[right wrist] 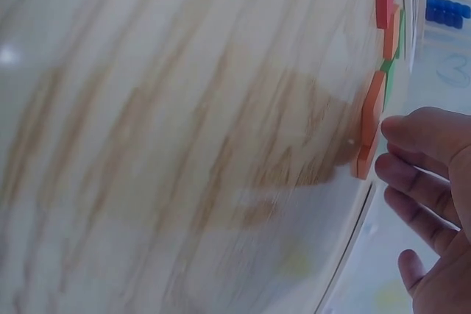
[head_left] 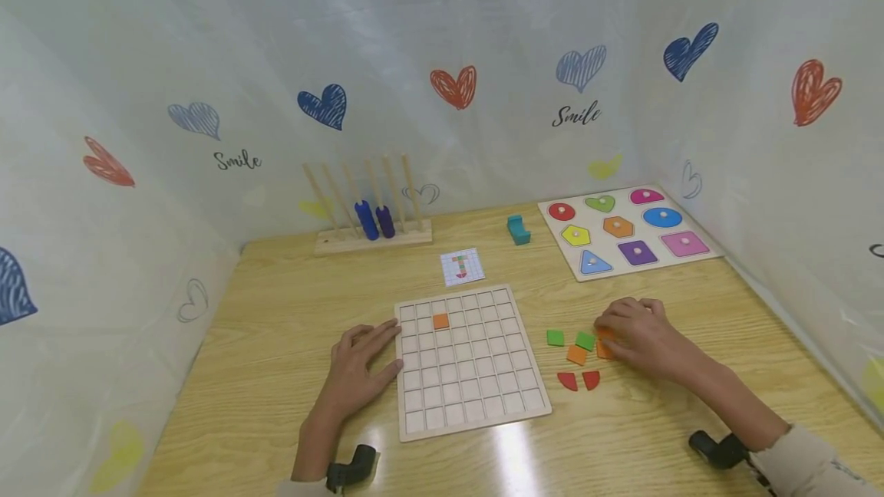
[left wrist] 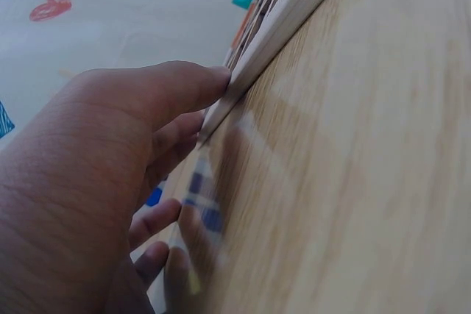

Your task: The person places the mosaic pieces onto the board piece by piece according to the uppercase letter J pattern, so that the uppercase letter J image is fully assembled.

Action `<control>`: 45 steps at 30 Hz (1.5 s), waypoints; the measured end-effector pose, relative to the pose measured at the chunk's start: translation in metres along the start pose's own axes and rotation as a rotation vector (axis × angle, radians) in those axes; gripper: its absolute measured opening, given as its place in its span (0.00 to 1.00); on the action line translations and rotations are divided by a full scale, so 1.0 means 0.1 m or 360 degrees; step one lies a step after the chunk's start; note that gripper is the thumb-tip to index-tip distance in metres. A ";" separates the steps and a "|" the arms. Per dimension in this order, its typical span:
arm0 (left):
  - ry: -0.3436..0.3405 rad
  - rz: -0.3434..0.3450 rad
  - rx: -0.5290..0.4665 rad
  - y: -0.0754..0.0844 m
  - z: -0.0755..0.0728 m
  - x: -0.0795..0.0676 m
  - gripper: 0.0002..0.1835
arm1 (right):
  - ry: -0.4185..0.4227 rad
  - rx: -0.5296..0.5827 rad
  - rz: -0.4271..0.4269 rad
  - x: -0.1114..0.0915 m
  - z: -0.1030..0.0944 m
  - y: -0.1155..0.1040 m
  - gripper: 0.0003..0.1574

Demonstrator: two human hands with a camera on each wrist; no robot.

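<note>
Board (head_left: 476, 363) on table (head_left: 290, 313), sheeting (head_left: 387, 37) behind

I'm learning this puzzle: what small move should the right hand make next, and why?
Probably pinch a loose orange tile: the right hand is beside it, and the grid board holds just one orange square, while the card shows several.
</note>
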State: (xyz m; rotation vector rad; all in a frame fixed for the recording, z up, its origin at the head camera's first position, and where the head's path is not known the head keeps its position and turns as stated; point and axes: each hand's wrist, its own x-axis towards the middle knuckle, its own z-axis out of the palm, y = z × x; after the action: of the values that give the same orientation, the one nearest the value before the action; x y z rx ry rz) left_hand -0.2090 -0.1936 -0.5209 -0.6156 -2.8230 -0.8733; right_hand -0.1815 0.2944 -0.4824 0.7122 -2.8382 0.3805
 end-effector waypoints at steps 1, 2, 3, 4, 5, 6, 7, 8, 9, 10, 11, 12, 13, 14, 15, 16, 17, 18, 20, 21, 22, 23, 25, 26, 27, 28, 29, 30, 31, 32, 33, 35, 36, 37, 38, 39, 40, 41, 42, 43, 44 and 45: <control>0.0000 -0.0002 0.0004 0.00 0.00 0.00 0.31 | -0.0007 -0.0006 0.0010 0.00 0.00 0.01 0.14; 0.0000 -0.0002 0.0005 -0.01 0.00 0.00 0.31 | -0.0014 -0.0008 0.0018 0.01 0.00 0.01 0.14; 0.0001 -0.0004 0.0006 -0.01 0.00 -0.01 0.31 | -0.0024 -0.0010 0.0026 0.01 -0.01 0.02 0.14; 0.0001 -0.0003 0.0008 -0.01 -0.01 -0.01 0.31 | -0.0035 -0.0011 0.0033 0.02 -0.01 0.03 0.13; 0.0002 -0.0003 0.0006 -0.01 -0.01 -0.01 0.31 | -0.0043 -0.0011 0.0035 0.02 -0.01 0.03 0.13; 0.0002 -0.0002 0.0004 -0.01 -0.01 -0.01 0.31 | -0.0046 -0.0011 0.0036 0.03 -0.02 0.03 0.13; 0.0003 -0.0002 0.0003 -0.01 -0.01 -0.02 0.31 | -0.0049 -0.0010 0.0036 0.03 -0.02 0.04 0.13; 0.0004 -0.0003 0.0003 -0.01 -0.02 -0.02 0.31 | -0.0050 -0.0009 0.0034 0.03 -0.02 0.04 0.13; 0.0005 -0.0004 0.0003 -0.01 -0.02 -0.02 0.31 | -0.0049 -0.0011 0.0032 0.03 -0.03 0.04 0.13; 0.0004 -0.0006 0.0003 -0.01 -0.02 -0.02 0.31 | -0.0045 -0.0010 0.0030 0.04 -0.03 0.05 0.14; 0.0003 -0.0008 0.0000 -0.01 -0.03 -0.02 0.31 | -0.0043 -0.0010 0.0027 0.04 -0.03 0.05 0.14; 0.0002 -0.0010 0.0000 -0.01 -0.03 -0.02 0.31 | -0.0042 -0.0009 0.0028 0.04 -0.03 0.05 0.14; 0.0002 -0.0011 0.0000 -0.01 -0.03 -0.02 0.31 | -0.0042 -0.0009 0.0028 0.04 -0.03 0.06 0.14; 0.0003 -0.0011 0.0002 -0.01 -0.03 -0.02 0.31 | -0.0044 -0.0010 0.0029 0.04 -0.03 0.06 0.14; 0.0003 -0.0010 0.0002 -0.01 -0.04 -0.02 0.31 | -0.0049 -0.0012 0.0032 0.04 -0.03 0.07 0.14; 0.0004 -0.0009 0.0000 -0.01 -0.04 -0.02 0.31 | -0.0054 -0.0012 0.0038 0.05 -0.03 0.07 0.14; 0.0005 -0.0007 0.0000 -0.02 -0.04 -0.03 0.31 | -0.0060 -0.0014 0.0044 0.05 -0.03 0.08 0.15; 0.0006 -0.0006 0.0002 -0.02 -0.04 -0.03 0.31 | -0.0069 -0.0016 0.0053 0.05 -0.03 0.08 0.15; 0.0008 -0.0007 0.0002 -0.02 -0.04 -0.02 0.31 | -0.0081 -0.0019 0.0062 0.06 -0.04 0.09 0.15; 0.0008 -0.0008 0.0001 -0.02 -0.05 -0.02 0.31 | -0.0084 -0.0019 0.0064 0.06 -0.04 0.10 0.15; 0.0008 -0.0009 0.0000 -0.02 -0.05 -0.02 0.31 | -0.0083 -0.0015 0.0063 0.06 -0.04 0.10 0.14; 0.0007 -0.0010 0.0004 -0.02 -0.05 -0.02 0.31 | -0.0083 -0.0013 0.0057 0.07 -0.04 0.10 0.14; 0.0006 -0.0011 0.0002 -0.02 -0.05 -0.02 0.31 | -0.0075 -0.0005 0.0044 0.07 -0.05 0.11 0.13; 0.0006 -0.0010 0.0002 -0.02 -0.05 -0.02 0.31 | -0.0072 -0.0002 0.0039 0.07 -0.05 0.11 0.13; 0.0004 -0.0008 0.0001 -0.02 -0.05 -0.02 0.31 | -0.0069 -0.0001 0.0037 0.07 -0.05 0.11 0.13; 0.0004 -0.0008 0.0000 -0.02 -0.05 -0.02 0.31 | -0.0069 0.0001 0.0036 0.08 -0.05 0.11 0.13; 0.0004 -0.0007 -0.0002 -0.02 -0.05 -0.02 0.31 | -0.0070 -0.0003 0.0040 0.08 -0.05 0.11 0.13; 0.0003 -0.0008 -0.0004 -0.02 -0.05 -0.02 0.31 | -0.0070 -0.0004 0.0041 0.08 -0.05 0.10 0.12; 0.0001 -0.0009 -0.0001 -0.01 -0.05 -0.02 0.31 | -0.0065 -0.0010 0.0043 0.08 -0.06 0.10 0.12; -0.0002 -0.0011 0.0001 -0.01 -0.04 -0.01 0.31 | -0.0064 -0.0011 0.0044 0.09 -0.06 0.10 0.12; -0.0005 -0.0015 0.0001 -0.01 -0.04 -0.01 0.31 | -0.0062 -0.0011 0.0043 0.09 -0.07 0.09 0.12; -0.0009 -0.0020 -0.0003 -0.01 -0.03 -0.01 0.31 | -0.0051 -0.0015 0.0043 0.10 -0.07 0.08 0.12; -0.0010 -0.0022 -0.0003 -0.01 -0.03 -0.01 0.31 | -0.0046 -0.0011 0.0040 0.11 -0.07 0.08 0.12; -0.0012 -0.0022 -0.0008 -0.01 -0.03 -0.01 0.31 | -0.0042 -0.0009 0.0040 0.11 -0.07 0.08 0.12; -0.0012 -0.0023 -0.0010 -0.01 -0.03 -0.01 0.31 | -0.0042 -0.0001 0.0037 0.12 -0.07 0.07 0.12; -0.0011 -0.0022 -0.0015 -0.01 -0.03 -0.01 0.31 | -0.0035 -0.0001 0.0036 0.12 -0.08 0.07 0.12; -0.0013 -0.0022 -0.0013 -0.01 -0.02 -0.01 0.31 | -0.0028 0.0001 0.0034 0.13 -0.08 0.07 0.12; -0.0014 -0.0021 -0.0012 -0.01 -0.02 -0.01 0.31 | -0.0024 0.0009 0.0030 0.14 -0.08 0.06 0.12; -0.0015 -0.0022 -0.0012 0.00 -0.02 -0.01 0.31 | -0.0022 0.0018 0.0025 0.14 -0.08 0.06 0.12; -0.0018 -0.0022 -0.0013 0.00 -0.02 -0.01 0.31 | -0.0018 0.0024 0.0020 0.15 -0.09 0.05 0.12; -0.0020 -0.0023 -0.0011 0.00 -0.01 -0.01 0.31 | -0.0017 0.0029 0.0014 0.16 -0.09 0.05 0.12; -0.0021 -0.0025 -0.0013 0.00 -0.01 -0.01 0.31 | -0.0019 0.0032 0.0011 0.17 -0.09 0.04 0.12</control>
State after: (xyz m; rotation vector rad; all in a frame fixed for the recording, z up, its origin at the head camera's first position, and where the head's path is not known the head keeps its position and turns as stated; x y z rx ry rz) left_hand -0.2081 -0.1947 -0.5202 -0.6034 -2.8415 -0.8873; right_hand -0.1970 0.2931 -0.4702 0.7111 -2.8523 0.4075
